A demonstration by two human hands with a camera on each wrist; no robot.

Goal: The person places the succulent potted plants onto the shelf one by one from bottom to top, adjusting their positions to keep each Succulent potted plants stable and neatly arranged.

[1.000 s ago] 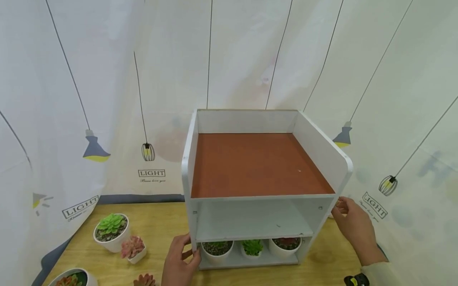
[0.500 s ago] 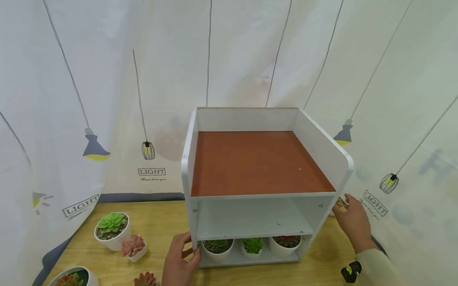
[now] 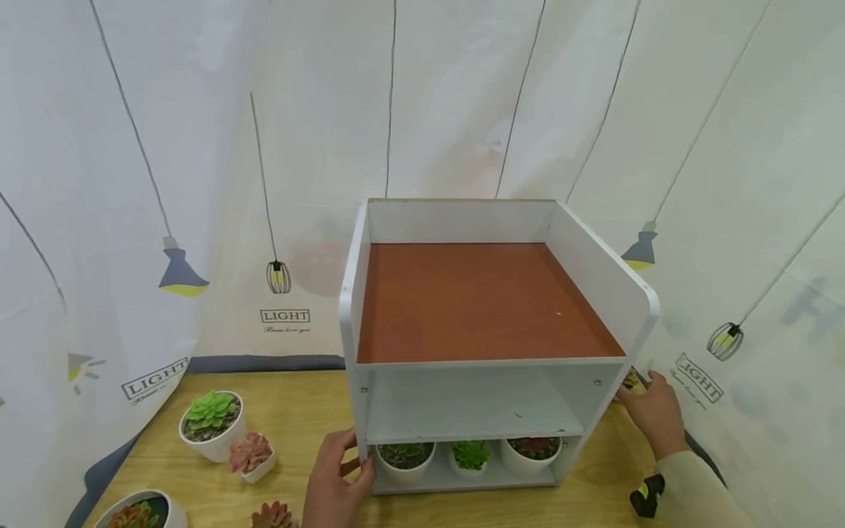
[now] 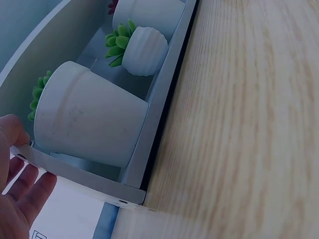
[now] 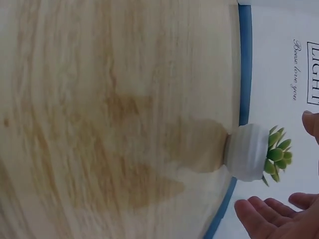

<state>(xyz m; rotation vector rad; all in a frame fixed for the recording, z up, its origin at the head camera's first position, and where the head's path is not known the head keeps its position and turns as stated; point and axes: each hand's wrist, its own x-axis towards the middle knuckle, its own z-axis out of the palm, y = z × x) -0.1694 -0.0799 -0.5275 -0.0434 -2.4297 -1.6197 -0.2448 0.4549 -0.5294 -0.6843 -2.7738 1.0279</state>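
Observation:
A white shelf unit (image 3: 604, 282) with a brown top board stands on the table. My left hand (image 3: 333, 480) grips the lower front edge of its left side panel, thumb inside and fingers outside, as the left wrist view shows. On the bottom level sit a large white pot (image 4: 89, 117), a small ribbed pot with a green succulent (image 4: 144, 52) and another white pot (image 4: 149, 15). Behind the unit's right side, my right hand (image 3: 653, 414) is beside a small white pot with a green succulent (image 5: 246, 152). Its fingers and thumb are spread, apart from the pot.
Left on the wooden table (image 3: 297, 411) stand a potted green succulent (image 3: 211, 425), a small pink one (image 3: 251, 455), a reddish one (image 3: 272, 515) and an orange-green one (image 3: 141, 513). A lamp-print curtain (image 3: 290, 147) hangs behind the table. A black watch-like object (image 3: 647, 495) is at the right sleeve.
The right hand has shifted slightly down and right beside the small succulent, and its forearm shows more. The left hand stays on the shelf unit's panel. The head view has shifted slightly.

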